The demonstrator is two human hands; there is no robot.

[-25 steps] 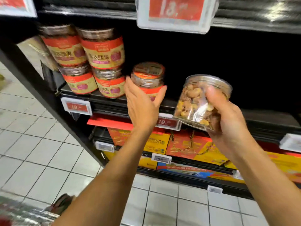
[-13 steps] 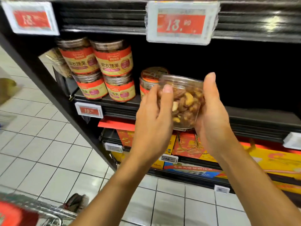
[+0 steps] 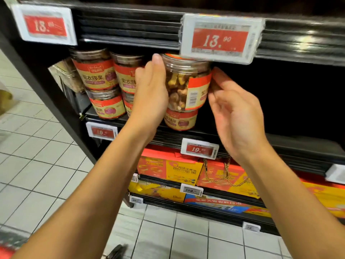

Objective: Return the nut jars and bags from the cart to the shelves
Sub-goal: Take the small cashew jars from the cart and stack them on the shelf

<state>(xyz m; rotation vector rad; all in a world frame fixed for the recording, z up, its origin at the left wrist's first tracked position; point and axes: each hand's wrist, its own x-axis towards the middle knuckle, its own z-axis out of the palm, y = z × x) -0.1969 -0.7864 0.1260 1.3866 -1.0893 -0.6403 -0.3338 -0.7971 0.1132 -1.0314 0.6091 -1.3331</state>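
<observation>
Jar [image 3: 183,85] of nuts sits stacked on a lower jar [image 3: 180,119] on the shelf [image 3: 242,139], left hand [image 3: 151,90] flat against its side, right hand [image 3: 237,113] touching the label [image 3: 197,90] with loose fingertips, neither really gripping, probably just steadying it and squaring the label forward.

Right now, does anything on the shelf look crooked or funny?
Yes. The top nut jar, stacked on the lower jar, is turned sideways. Its barcode and bare nuts face out, while the neighbouring jars show their front labels.
</observation>
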